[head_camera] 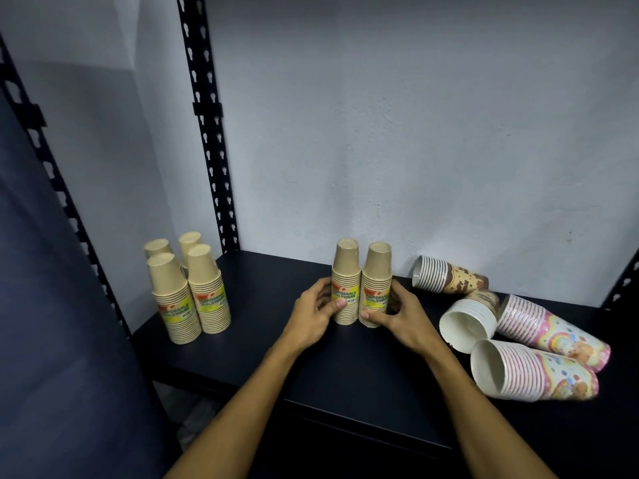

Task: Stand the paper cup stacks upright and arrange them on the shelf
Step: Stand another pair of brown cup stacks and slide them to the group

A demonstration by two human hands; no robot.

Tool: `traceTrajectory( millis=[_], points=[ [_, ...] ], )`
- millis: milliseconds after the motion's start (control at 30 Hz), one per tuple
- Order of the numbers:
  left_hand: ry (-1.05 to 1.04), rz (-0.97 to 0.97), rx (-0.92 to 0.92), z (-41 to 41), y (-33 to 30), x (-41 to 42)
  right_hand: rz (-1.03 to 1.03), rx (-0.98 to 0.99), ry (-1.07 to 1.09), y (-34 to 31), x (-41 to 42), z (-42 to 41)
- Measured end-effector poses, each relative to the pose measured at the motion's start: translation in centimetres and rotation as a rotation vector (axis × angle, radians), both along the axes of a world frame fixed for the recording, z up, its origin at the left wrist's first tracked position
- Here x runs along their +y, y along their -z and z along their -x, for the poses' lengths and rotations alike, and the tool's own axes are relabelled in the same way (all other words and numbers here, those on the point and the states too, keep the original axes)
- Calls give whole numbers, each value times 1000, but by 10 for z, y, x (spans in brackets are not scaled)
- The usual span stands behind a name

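While both hands clasped them, two tan cup stacks stood upright and touching on the dark shelf.

Left hand wrapped the left stack, right hand the right stack. Four more upright tan stacks stood well to the left; toppled patterned stacks lay just right of the right hand, crowding that side.

Single head-worn wide-angle view, close above the dark shelf, facing forward and down.
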State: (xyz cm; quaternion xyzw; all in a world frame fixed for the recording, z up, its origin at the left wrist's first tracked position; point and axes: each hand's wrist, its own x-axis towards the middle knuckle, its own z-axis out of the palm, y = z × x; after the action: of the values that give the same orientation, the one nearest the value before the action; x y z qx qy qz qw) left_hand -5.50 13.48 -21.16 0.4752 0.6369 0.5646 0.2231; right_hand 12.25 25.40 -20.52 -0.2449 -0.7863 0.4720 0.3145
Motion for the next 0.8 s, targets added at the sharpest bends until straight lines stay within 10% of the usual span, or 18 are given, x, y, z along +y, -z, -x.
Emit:
traceTrajectory(
  millis=[800],
  points=[
    [-474, -25, 234, 33, 7, -182, -43, -69, -298, 0, -131, 107]
  ],
)
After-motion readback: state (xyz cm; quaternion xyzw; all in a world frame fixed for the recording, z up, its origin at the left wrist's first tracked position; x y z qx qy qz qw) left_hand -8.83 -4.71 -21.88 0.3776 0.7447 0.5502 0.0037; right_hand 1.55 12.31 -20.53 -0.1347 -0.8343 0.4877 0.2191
